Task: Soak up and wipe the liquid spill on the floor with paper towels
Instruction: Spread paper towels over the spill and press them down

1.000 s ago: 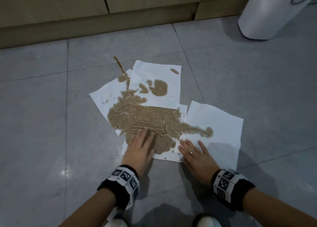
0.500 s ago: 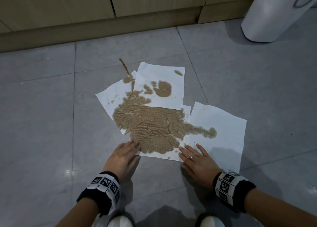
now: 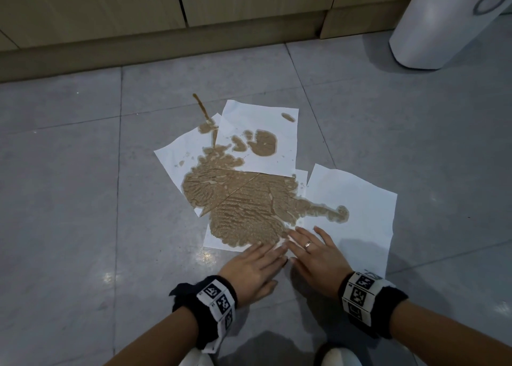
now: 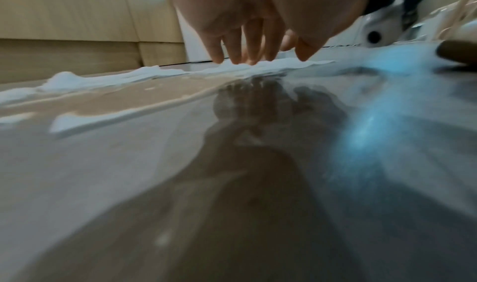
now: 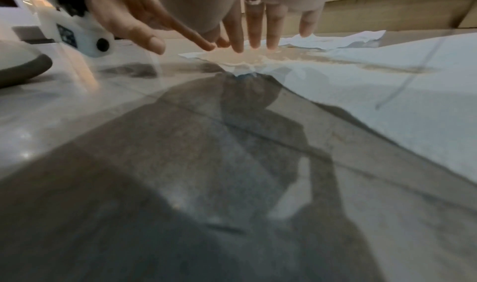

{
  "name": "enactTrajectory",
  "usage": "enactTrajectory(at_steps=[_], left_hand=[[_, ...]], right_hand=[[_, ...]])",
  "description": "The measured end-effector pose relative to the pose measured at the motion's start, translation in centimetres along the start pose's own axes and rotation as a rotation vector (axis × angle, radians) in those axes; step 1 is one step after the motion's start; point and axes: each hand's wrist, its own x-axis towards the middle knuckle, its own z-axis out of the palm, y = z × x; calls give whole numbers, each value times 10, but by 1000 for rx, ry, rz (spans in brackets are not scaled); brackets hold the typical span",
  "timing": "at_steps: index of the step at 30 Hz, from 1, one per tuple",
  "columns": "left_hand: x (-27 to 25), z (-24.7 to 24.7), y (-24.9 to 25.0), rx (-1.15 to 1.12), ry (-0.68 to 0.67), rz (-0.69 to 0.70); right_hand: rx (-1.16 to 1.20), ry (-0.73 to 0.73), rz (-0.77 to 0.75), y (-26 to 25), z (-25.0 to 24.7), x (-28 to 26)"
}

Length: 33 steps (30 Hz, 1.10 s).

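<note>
Likely a home kitchen, seen at floor level; large glossy grey tiles [image 3: 69,199] with thin grout lines; a run of pale wood-grain cabinet doors [image 3: 249,0] along the far wall, with a recessed plinth [image 3: 166,50] in the same finish beneath them; a white rounded bin [image 3: 443,27] stands on the tiles at the cabinets' right end.

No readable text; the wristbands [image 3: 219,300] carry only coded markers.
</note>
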Motion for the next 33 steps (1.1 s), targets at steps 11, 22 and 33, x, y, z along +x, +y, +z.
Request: enactTrajectory(at_steps=[11,22,33], left_hand=[[32,-1,17,65,-153,-108],[84,-24,19,117,-430,-197],[86,-27,23,130,-478,-212]], right_hand=[[50,-29,163,23,6,-12],[119,-27,249,33,-9,-9],[134,-75,297,38,-6,-10]])
